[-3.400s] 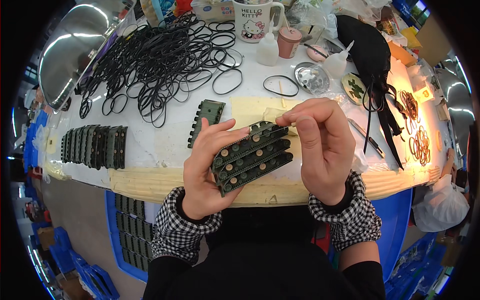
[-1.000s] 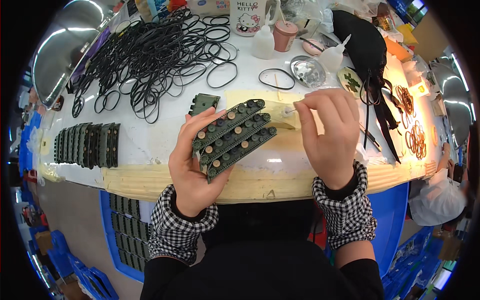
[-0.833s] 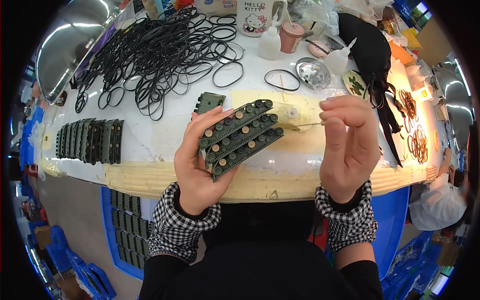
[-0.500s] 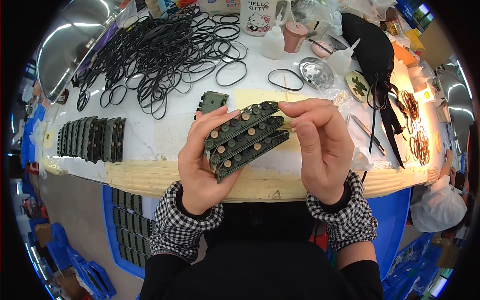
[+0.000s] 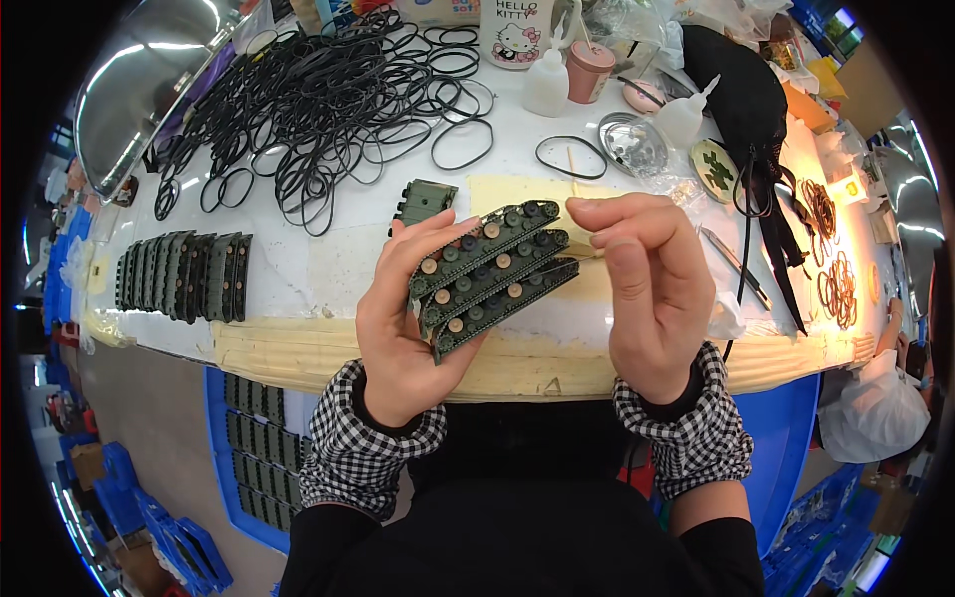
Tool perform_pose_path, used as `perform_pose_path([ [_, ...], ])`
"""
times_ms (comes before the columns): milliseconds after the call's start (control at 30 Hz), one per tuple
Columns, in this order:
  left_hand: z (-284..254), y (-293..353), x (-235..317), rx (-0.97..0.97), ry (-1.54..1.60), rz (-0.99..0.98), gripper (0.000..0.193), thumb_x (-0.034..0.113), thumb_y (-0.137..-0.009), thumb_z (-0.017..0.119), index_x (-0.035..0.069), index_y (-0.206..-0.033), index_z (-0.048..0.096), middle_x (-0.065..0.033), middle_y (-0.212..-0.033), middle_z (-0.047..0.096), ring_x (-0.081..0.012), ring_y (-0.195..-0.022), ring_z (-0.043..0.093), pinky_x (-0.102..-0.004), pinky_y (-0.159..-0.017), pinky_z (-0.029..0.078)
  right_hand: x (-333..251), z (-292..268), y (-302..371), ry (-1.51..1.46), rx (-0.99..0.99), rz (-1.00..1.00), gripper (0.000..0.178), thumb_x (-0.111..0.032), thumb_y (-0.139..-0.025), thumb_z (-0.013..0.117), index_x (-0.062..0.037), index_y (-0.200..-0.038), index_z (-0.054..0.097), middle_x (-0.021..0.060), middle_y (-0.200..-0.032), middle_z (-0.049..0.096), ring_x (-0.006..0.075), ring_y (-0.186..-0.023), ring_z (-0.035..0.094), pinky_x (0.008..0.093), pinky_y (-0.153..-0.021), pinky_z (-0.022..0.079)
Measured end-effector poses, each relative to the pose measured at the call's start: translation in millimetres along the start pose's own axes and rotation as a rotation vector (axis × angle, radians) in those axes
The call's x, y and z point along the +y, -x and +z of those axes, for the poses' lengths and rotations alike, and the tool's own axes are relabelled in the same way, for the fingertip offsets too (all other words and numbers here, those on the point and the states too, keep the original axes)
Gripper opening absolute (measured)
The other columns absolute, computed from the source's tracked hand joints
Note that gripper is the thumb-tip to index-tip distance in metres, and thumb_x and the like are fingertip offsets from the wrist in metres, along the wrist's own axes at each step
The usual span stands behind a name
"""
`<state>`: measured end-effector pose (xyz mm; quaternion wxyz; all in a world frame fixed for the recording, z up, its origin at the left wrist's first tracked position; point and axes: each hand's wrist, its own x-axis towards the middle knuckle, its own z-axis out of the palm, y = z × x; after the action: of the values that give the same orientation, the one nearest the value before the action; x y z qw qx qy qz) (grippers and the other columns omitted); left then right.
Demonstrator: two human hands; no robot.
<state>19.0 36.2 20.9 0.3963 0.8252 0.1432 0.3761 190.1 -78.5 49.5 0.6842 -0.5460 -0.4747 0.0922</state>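
My left hand is wrapped round a fanned stack of three dark green model tank hulls. Small round wheels, some dark and some tan, line their sides, which face up toward me. To the right, my right hand hovers just off the hulls' tips, its index finger and thumb apart and nothing visible between them. Beyond the left hand lies another green hull on the table. A row of similar hulls stands at the left near the front edge.
Black rubber loops are heaped at the back left. Behind my hands are a single loop, a squeeze bottle, a pink cup and a metal dish. Tweezers lie right; a blue tray holds more hulls below.
My right hand has drawn back slightly to the right from the hulls' tips, its thumb and index finger still apart. The left hand keeps its hold, nearly unmoved.
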Motion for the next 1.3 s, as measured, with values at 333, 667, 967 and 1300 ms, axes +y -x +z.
perform_pose_path([
  [333,1.3,0.8,-2.3,0.015,0.035,-0.004,0.061,0.006,-0.074,0.076,-0.003,-0.129,0.052,-0.0228,-0.131,0.058,-0.0303,-0.127,0.054,-0.0474,-0.118,0.021,11.5,-26.8,-17.5,0.920,-0.056,-0.335,0.014,-0.002,-0.079,0.073,-0.0030,-0.084,0.061,0.0091,-0.085,0.063,0.0306,-0.084,0.058,0.0400,-0.074,0.046],
  [667,1.7,-1.6,0.9,-0.043,0.058,0.029,0.055,0.008,-0.071,0.076,0.006,-0.124,0.060,-0.0073,-0.126,0.065,-0.0334,-0.130,0.050,-0.0616,-0.115,0.016,-13.0,-6.6,-13.5,0.290,0.041,-0.253,0.006,-0.003,-0.086,0.070,-0.0014,-0.088,0.064,0.0093,-0.087,0.067,0.0229,-0.084,0.060,0.0327,-0.078,0.047],
  [967,3.6,-0.9,-0.3,-0.051,0.041,0.043,0.054,0.012,-0.071,0.075,0.008,-0.123,0.062,-0.0053,-0.125,0.065,-0.0343,-0.128,0.051,-0.0647,-0.114,0.017,-8.2,14.6,-12.0,0.103,-0.053,-0.148,0.008,-0.005,-0.089,0.069,-0.0001,-0.087,0.063,0.0088,-0.085,0.065,0.0213,-0.080,0.060,0.0305,-0.071,0.048],
  [1300,3.4,-0.9,0.2,-0.055,0.038,0.046,0.055,0.011,-0.070,0.074,0.008,-0.124,0.061,-0.0054,-0.126,0.065,-0.0344,-0.128,0.051,-0.0652,-0.114,0.017,-5.9,15.5,-11.0,0.139,-0.058,-0.161,0.008,-0.006,-0.090,0.068,0.0002,-0.088,0.062,0.0095,-0.086,0.064,0.0210,-0.080,0.060,0.0300,-0.073,0.048],
])
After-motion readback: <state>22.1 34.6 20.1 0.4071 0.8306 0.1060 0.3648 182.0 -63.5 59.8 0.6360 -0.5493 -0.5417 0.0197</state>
